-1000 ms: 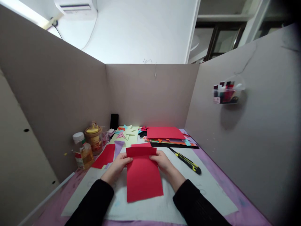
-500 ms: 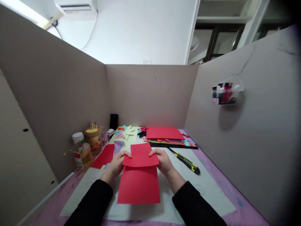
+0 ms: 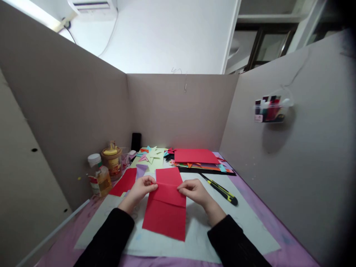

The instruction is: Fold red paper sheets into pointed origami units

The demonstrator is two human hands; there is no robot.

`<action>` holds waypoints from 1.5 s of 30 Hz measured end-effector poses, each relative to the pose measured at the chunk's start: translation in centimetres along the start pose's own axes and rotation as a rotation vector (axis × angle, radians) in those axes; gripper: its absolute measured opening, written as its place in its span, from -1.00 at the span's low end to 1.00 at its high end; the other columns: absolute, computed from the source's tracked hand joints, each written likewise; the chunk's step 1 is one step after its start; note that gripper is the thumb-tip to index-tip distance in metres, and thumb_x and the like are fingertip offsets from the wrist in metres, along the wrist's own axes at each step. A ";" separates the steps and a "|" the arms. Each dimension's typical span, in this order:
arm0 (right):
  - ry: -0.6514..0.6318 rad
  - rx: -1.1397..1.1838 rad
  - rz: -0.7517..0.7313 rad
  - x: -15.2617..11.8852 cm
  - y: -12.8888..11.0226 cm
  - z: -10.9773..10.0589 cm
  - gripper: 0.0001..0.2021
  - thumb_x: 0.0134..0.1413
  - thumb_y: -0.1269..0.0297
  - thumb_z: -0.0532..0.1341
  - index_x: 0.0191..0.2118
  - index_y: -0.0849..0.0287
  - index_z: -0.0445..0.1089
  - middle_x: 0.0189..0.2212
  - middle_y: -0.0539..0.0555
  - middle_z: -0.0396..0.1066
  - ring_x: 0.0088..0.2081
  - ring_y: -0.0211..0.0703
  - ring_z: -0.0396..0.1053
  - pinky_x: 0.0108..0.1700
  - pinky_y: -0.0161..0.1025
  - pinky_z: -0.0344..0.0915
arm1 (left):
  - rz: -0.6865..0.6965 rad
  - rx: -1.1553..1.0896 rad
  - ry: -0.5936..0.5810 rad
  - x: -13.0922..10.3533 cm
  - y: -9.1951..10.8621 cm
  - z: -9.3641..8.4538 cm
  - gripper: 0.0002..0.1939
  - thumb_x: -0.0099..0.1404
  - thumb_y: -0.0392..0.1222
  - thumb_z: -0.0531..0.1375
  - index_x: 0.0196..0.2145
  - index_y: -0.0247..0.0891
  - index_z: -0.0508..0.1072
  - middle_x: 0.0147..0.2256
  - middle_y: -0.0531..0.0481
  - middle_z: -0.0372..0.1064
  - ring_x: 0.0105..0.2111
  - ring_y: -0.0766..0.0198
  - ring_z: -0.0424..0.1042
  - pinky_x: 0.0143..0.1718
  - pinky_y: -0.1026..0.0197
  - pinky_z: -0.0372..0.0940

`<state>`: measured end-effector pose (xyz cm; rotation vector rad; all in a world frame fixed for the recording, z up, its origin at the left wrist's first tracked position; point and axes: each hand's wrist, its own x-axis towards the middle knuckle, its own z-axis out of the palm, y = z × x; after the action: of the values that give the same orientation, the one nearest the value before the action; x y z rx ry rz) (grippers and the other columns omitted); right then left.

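Note:
A sheet of red paper [image 3: 165, 218] with a folded band across its middle is held over the white sheet [image 3: 222, 230] on the table. My left hand [image 3: 143, 189] pinches the fold's left end between thumb and fingertips. At the right end of the same fold, my right hand [image 3: 194, 191] pinches with thumb and index finger. The red paper's near part hangs toward me, its lower edge slanting down to the right. To the right of my right hand lies a black and yellow utility knife [image 3: 222, 191].
Red paper sheets [image 3: 196, 155] lie on a stack at the back, beside folded paper stars [image 3: 152, 154]. On the left stand a bottle of amber liquid [image 3: 101, 180], a lidded jar [image 3: 112, 163] and a black phone-like object [image 3: 136, 141]. Grey partitions [image 3: 180, 111] enclose the table.
The red paper has tilted, its lower right corner now hanging lower than its left. Both hands have shifted their grip to a fingertip pinch at the fold.

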<state>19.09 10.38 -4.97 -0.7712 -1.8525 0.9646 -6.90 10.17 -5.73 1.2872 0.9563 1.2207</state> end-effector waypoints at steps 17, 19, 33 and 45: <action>-0.211 0.052 0.199 0.7 1.8 -0.2 -0.79 -0.18 0.39 0.24 -0.30 0.17 0.38 -0.59 -0.08 0.38 -0.55 -0.28 0.25 -0.49 -0.36 0.11 | 0.112 0.216 0.017 0.8 -1.1 0.7 -0.68 0.05 -0.21 0.23 -0.28 -0.19 0.17 -0.63 0.24 0.22 -0.67 0.42 0.16 -0.60 0.38 -0.06; -0.282 0.109 0.259 1.1 1.6 0.3 -0.75 -0.18 0.32 0.29 -0.27 0.20 0.44 -0.44 0.01 0.46 -0.45 -0.23 0.32 -0.42 -0.33 0.17 | 0.101 0.241 -0.037 0.6 -0.9 1.4 -0.68 0.04 -0.25 0.24 -0.26 -0.20 0.21 -0.62 0.24 0.23 -0.65 0.41 0.16 -0.59 0.38 -0.04; 0.287 0.494 0.410 2.8 2.5 2.1 -0.54 -0.30 -0.14 0.32 -0.54 0.15 0.20 -0.76 -0.16 0.12 -0.70 -0.40 -0.01 -0.63 -0.39 -0.10 | 0.167 -0.525 0.074 0.7 1.4 0.6 -0.37 0.16 0.31 0.13 0.03 -0.16 0.25 0.04 -0.16 0.33 -0.02 0.08 0.37 -0.09 0.08 0.28; 0.513 0.732 0.438 2.6 3.4 5.9 -0.56 -0.45 0.04 0.45 -0.47 0.19 0.30 -0.64 -0.06 0.36 -0.70 -0.41 0.12 -0.63 -0.40 0.11 | 0.077 -0.261 -0.056 -0.6 -0.6 5.1 -0.33 -0.03 -0.12 0.42 0.02 -0.34 0.33 -0.02 -0.30 0.41 -0.04 -0.08 0.42 -0.03 -0.01 0.31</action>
<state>13.15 12.36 -8.57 -0.8594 -0.8012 1.4373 -1.96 8.82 -5.89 1.1517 0.6872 1.3147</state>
